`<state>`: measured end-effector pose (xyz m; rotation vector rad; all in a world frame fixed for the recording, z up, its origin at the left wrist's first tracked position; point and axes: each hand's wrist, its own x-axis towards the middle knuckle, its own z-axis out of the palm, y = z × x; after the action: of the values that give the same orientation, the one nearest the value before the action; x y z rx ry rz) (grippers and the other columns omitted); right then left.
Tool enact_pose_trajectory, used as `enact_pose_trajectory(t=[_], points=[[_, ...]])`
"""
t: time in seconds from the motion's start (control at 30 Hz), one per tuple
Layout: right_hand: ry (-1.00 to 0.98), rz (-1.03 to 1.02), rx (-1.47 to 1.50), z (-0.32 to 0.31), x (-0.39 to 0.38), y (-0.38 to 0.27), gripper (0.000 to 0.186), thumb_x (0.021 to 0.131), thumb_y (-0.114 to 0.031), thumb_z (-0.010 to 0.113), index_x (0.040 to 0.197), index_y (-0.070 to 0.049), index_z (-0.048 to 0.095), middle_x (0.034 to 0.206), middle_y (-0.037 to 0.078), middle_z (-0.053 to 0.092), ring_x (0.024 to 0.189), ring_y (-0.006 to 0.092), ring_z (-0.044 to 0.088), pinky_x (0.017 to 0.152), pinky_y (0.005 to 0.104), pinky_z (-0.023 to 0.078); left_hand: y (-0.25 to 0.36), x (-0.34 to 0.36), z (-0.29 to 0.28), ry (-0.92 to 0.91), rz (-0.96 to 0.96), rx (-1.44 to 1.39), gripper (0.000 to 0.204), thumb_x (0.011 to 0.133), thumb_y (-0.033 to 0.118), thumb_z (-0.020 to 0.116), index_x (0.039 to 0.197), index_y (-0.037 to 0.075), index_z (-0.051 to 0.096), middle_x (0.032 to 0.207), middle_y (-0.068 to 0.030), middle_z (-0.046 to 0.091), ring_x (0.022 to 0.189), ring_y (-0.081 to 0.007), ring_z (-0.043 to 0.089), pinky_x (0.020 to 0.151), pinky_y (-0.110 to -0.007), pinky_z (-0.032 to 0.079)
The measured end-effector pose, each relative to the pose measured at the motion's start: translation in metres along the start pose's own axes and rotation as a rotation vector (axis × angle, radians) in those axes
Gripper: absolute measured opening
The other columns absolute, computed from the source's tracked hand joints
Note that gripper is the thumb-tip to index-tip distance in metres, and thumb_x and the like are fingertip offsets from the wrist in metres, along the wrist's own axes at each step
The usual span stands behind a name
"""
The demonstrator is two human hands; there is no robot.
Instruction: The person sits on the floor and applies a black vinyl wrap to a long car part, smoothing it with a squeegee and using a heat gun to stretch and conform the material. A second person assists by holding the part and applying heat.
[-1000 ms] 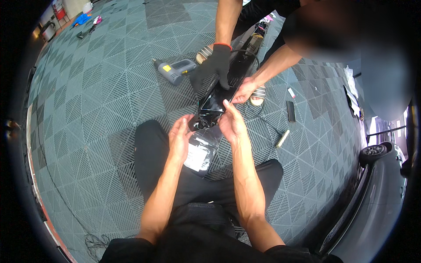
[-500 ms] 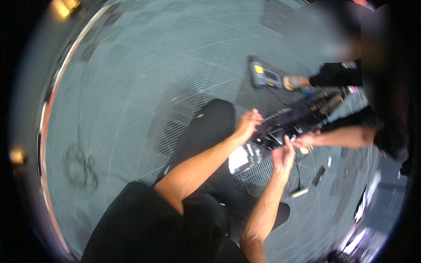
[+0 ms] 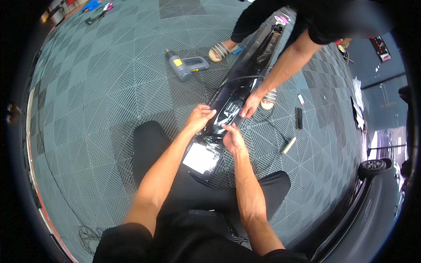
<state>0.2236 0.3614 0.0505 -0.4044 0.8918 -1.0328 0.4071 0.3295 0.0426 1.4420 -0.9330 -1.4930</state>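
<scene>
A long, narrow panel in glossy, wrinkled black film [image 3: 230, 105] runs from in front of my knees up toward the top right. My left hand [image 3: 201, 118] pinches its left edge, fingertips pressed together. On the right edge, nearer to me, my right hand [image 3: 233, 139] grips the film with the thumb over the top. A white sheet [image 3: 200, 158] lies at the near end, among crinkled shiny film. A co-worker bends over the far side, and their hand [image 3: 252, 105] presses on the right edge just beyond my right hand.
A grey heat gun [image 3: 186, 66] lies on the tiled floor [image 3: 109, 96], left of the co-worker's sandal [image 3: 219, 51]. To the right are a black oblong object [image 3: 299, 118] and a pale squeegee-like strip [image 3: 289, 145]. A dark car [image 3: 364, 210] stands at lower right.
My view has swung round and steadied, so the panel now points more away from me. Both my hands stay at its near end, and the co-worker's hand remains beside my right.
</scene>
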Motion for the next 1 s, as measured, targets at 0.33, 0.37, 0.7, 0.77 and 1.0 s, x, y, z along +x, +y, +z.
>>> enact_pose_trajectory(t=[0.33,0.37,0.7,0.77,1.0], points=[[0.002,0.008,0.046,-0.002,-0.01,0.002,0.032,0.086,-0.003,0.066,0.117,-0.008,0.058,0.11,0.001,0.066,0.102,0.0158,0.061,0.092,0.0337,0.046,-0.015,0.004,0.024,-0.046,0.202,0.224,0.056,0.079,0.024,0.085,0.123,-0.001,0.059,0.111,-0.0161,0.069,0.104,-0.0244,0.065,0.089,-0.037,0.052],[-0.036,-0.004,0.038,-0.002,-0.013,0.001,0.024,0.089,-0.007,0.065,0.111,-0.014,0.059,0.105,-0.003,0.066,0.09,0.014,0.061,0.078,0.0305,0.046,-0.014,0.005,0.026,-0.089,0.15,0.117,0.056,0.079,0.025,0.085,0.122,-0.001,0.06,0.11,-0.0169,0.069,0.102,-0.0234,0.066,0.087,-0.036,0.053],[-0.111,0.079,0.211,-0.026,-0.015,-0.003,0.014,0.09,-0.007,0.064,0.098,-0.017,0.057,0.102,0.0,0.067,0.093,0.0177,0.063,0.083,0.0351,0.049,-0.012,0.013,0.023,-0.253,-0.102,-0.168,0.028,0.094,0.023,0.071,0.112,0.002,0.069,0.101,-0.0051,0.072,0.09,-0.0115,0.066,0.081,-0.026,0.051],[-0.014,0.095,0.193,-0.029,-0.016,-0.003,0.016,0.091,-0.006,0.063,0.104,-0.014,0.058,0.113,0.007,0.067,0.105,0.024,0.064,0.097,0.0388,0.049,-0.014,0.015,0.021,-0.246,-0.068,-0.15,0.025,0.095,0.022,0.07,0.11,0.002,0.069,0.1,-0.0043,0.072,0.089,-0.0112,0.065,0.081,-0.026,0.05],[0.226,0.023,-0.298,-0.023,-0.027,-0.011,0.036,0.089,-0.01,0.068,0.122,0.001,0.056,0.113,0.009,0.065,0.104,0.0205,0.064,0.096,0.0333,0.048,-0.016,0.02,0.013,-0.179,-0.122,-0.097,0.018,0.094,0.02,0.07,0.101,0.003,0.069,0.095,-0.0032,0.072,0.086,-0.0107,0.064,0.081,-0.026,0.048]])
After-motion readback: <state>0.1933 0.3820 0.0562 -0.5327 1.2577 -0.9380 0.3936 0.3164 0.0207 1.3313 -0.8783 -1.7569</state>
